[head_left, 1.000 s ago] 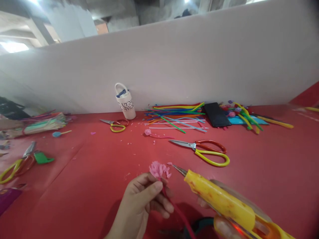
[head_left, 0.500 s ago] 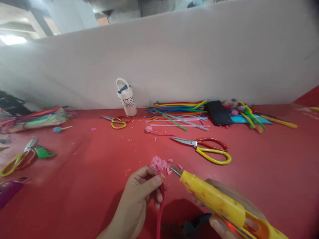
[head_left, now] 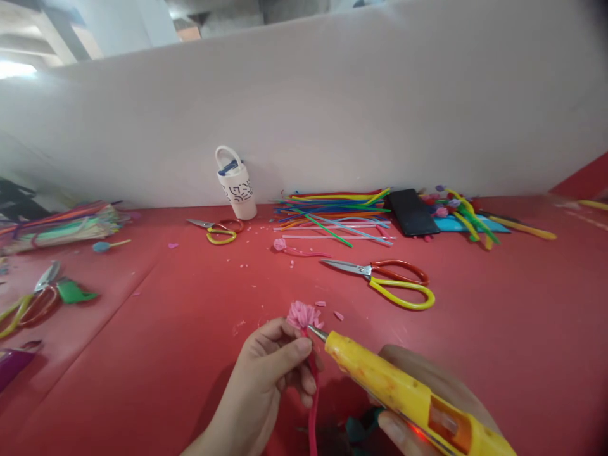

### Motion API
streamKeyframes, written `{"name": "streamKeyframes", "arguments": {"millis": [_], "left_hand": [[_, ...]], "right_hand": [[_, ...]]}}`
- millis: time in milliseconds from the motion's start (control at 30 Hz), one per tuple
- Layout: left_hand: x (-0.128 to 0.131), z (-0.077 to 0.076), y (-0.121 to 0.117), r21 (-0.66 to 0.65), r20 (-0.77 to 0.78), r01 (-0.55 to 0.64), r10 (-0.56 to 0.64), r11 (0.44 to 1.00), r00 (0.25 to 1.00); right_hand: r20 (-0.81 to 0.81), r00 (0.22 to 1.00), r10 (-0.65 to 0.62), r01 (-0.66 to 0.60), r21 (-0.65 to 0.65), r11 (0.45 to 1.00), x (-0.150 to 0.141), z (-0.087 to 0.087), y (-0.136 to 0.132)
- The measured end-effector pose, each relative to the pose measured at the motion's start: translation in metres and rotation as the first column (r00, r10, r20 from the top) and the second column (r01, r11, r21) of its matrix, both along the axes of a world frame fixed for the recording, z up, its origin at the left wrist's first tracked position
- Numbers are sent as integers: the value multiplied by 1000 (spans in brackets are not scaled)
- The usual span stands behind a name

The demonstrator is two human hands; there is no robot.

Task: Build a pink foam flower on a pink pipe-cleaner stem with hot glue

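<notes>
My left hand (head_left: 266,380) pinches a red stem (head_left: 313,405) just below a small pink paper flower (head_left: 303,313), holding it upright over the red table (head_left: 156,342). My right hand (head_left: 422,392) grips a yellow glue gun (head_left: 403,396). Its metal nozzle (head_left: 317,332) touches the base of the flower, right beside my left thumb. Dark green and black scraps lie under the gun near the bottom edge.
Red-and-yellow scissors (head_left: 384,282) lie open just beyond the hands. Further back are a pile of coloured sticks (head_left: 332,215), a black phone (head_left: 412,212), a white cup (head_left: 236,187), smaller scissors (head_left: 216,231) and a white partition wall (head_left: 332,107). More scissors (head_left: 28,304) lie at left.
The glue gun has moved left until its nozzle reaches the flower's base. My left hand has turned the stem more upright and stayed in place.
</notes>
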State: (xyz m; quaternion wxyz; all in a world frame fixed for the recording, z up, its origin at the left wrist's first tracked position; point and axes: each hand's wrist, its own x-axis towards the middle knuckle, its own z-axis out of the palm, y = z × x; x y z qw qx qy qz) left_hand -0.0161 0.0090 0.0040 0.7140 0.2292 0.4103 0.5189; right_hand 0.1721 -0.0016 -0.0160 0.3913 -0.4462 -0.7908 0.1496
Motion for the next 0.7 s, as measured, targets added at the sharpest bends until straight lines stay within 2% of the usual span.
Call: {"name": "streamKeyframes", "arguments": {"millis": [167, 500, 700], "left_hand": [[1, 1, 0, 25, -14, 0, 0, 1000, 1000], [3, 4, -2, -55, 17, 3, -2, 998, 1000], [3, 2, -1, -54, 33, 15, -14, 998, 999]], "right_hand": [[4, 998, 70, -70, -20, 997, 1, 3, 6], [83, 995, 51, -49, -33, 998, 2, -1, 6], [112, 992, 50, -46, -42, 998, 3, -5, 6]]}}
